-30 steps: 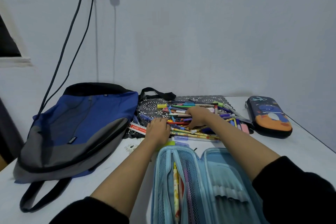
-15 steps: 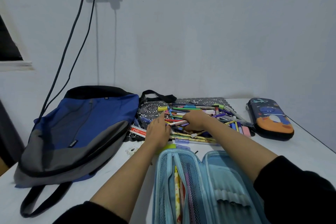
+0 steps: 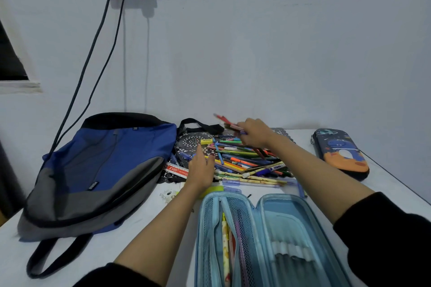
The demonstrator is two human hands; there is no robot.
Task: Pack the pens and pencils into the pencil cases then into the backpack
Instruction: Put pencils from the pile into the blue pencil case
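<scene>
From the head view, your right hand [image 3: 255,134] is curled round a small bundle of pens [image 3: 225,121], with their tips poking out toward 10 o'clock, and it's up above the far edge of the pile of pens and pencils [image 3: 247,163]. Your left hand [image 3: 200,168] is flat with loose, mostly straight fingers and the thumb sticking up. It's holding nothing, just resting on the pile's 9 o'clock edge, right beside a red-and-white ruler [image 3: 176,170]. The pile itself sits on a black patterned mat [image 3: 193,141] in the middle of the white table [image 3: 130,228]. At 6 o'clock from the pile, closest to you, the light-blue pencil case [image 3: 286,216] lies unzipped and spread open. A few pencils are tucked behind the mesh pocket in its left half, and there are elastic loops in the right half. The dark pencil case [image 3: 340,154] with the cartoon print is zipped up out at 3 o'clock, well apart from the pile. The blue and grey backpack [image 3: 98,170] lies flat at 9 o'clock, its top edge touching the mat.
</scene>
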